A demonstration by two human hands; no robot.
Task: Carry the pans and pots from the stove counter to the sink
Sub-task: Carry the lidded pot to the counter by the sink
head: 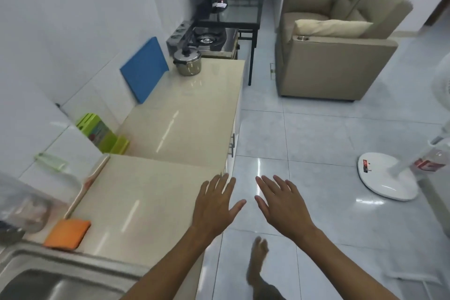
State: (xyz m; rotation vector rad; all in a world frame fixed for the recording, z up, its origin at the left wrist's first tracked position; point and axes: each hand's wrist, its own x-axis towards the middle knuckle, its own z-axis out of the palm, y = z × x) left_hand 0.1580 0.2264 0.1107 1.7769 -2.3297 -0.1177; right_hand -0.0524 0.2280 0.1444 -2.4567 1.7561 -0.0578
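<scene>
A steel pot (188, 63) with a lid and black knob stands at the far end of the beige counter (180, 117), beside the gas stove (209, 38). The steel sink (36, 275) fills the bottom left corner, close to me. My left hand (215, 204) hovers over the counter's near right edge, fingers spread, holding nothing. My right hand (282, 204) is beside it over the floor, also spread and empty. Both hands are far from the pot.
A blue cutting board (143, 68) leans on the wall. A green rack (102, 134) and an orange sponge (68, 232) sit along the counter's left side. A beige armchair (336, 44) and a white fan base (387, 178) stand on the tiled floor to the right.
</scene>
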